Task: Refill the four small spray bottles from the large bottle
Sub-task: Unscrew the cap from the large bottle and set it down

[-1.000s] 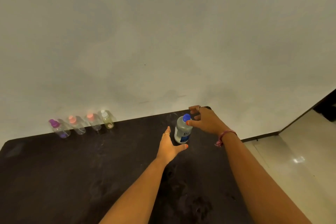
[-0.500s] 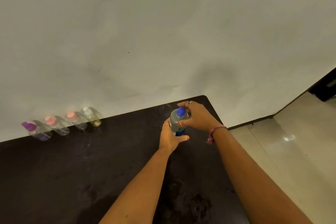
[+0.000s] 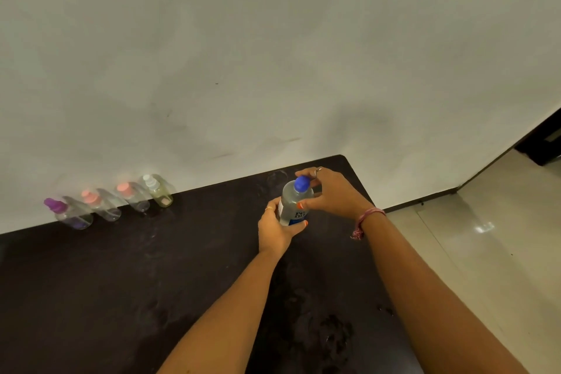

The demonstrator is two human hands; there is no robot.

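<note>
dark table – against pale wall | glossy tiled floor – right

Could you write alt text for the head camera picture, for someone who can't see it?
A left hand grips a large clear bottle while the right hand holds its blue cap; four small spray bottles line the wall.

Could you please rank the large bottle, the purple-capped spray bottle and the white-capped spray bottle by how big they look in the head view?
1. large bottle, clearly biggest, though nearest.
2. purple-capped spray bottle and white-capped spray bottle: too alike to rank.
</note>
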